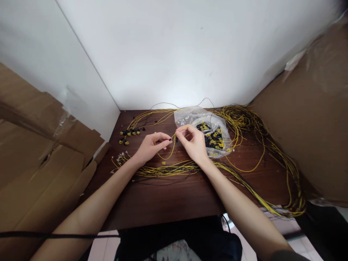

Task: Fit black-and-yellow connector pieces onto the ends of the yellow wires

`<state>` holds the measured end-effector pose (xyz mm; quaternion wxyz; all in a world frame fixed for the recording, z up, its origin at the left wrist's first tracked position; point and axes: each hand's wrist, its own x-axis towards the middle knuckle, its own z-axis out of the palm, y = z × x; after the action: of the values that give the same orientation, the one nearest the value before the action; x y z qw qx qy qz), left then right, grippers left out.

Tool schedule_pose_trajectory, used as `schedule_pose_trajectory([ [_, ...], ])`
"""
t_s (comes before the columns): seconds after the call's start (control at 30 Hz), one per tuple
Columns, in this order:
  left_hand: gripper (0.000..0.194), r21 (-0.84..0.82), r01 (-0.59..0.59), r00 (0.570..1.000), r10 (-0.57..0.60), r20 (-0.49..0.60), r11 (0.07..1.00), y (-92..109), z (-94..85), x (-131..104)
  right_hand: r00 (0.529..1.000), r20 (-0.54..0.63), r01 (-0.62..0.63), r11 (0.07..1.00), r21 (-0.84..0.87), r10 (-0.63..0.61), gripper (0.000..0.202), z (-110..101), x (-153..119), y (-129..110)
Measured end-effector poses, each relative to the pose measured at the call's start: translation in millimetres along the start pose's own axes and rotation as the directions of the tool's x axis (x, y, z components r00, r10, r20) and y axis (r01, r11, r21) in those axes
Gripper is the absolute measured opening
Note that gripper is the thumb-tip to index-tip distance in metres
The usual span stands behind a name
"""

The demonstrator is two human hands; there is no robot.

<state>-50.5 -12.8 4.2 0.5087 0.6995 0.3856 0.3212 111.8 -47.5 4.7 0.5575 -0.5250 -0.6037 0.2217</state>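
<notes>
My left hand [152, 146] is closed, with a small black piece pinched at its fingertips near the middle of the dark wooden table [163, 203]. Just to the right, my right hand [193, 142] pinches a thin yellow wire [171, 154] that loops down between the two hands. A small dark part shows under the right fingertips. Beside my right hand lies an open clear plastic bag [227, 136] holding many black and yellow connectors [216, 139]. Below both hands a bundle of yellow and black wires [168, 170] runs across the table.
Several wires with black and yellow connectors [130, 133] lie at the back left. A tangled wire coil [239, 117] sits at the back right. Cardboard [40, 163] stands on the left and more cardboard [312, 127] on the right; a white wall [174, 54] rises behind.
</notes>
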Motion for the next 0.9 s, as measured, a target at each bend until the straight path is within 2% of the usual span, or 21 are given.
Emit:
schedule_pose_trajectory([
  [0.2,0.023,0.011,-0.026,1.000,0.026,-0.001,1.000,-0.8,0.0,0.5,0.997,0.077,-0.001,1.000,0.004,0.000,0.009,-0.2,-0.2,1.3],
  [0.53,0.022,-0.042,-0.018,1.000,0.018,0.019,0.999,-6.6,-0.3,1.8,0.975,0.215,0.085,0.991,-0.106,-0.060,0.008,2.7,-2.7,1.3],
  [0.77,0.022,-0.028,-0.014,1.000,0.014,0.005,1.000,-5.5,0.0,2.2,0.981,0.180,0.091,0.991,-0.102,-0.071,0.008,2.2,-2.6,0.6],
  [0.9,0.023,-0.040,-0.001,1.000,0.001,0.008,0.999,-4.6,0.2,1.8,0.992,0.108,0.073,0.995,-0.073,-0.065,0.008,-0.4,-1.6,-1.1],
])
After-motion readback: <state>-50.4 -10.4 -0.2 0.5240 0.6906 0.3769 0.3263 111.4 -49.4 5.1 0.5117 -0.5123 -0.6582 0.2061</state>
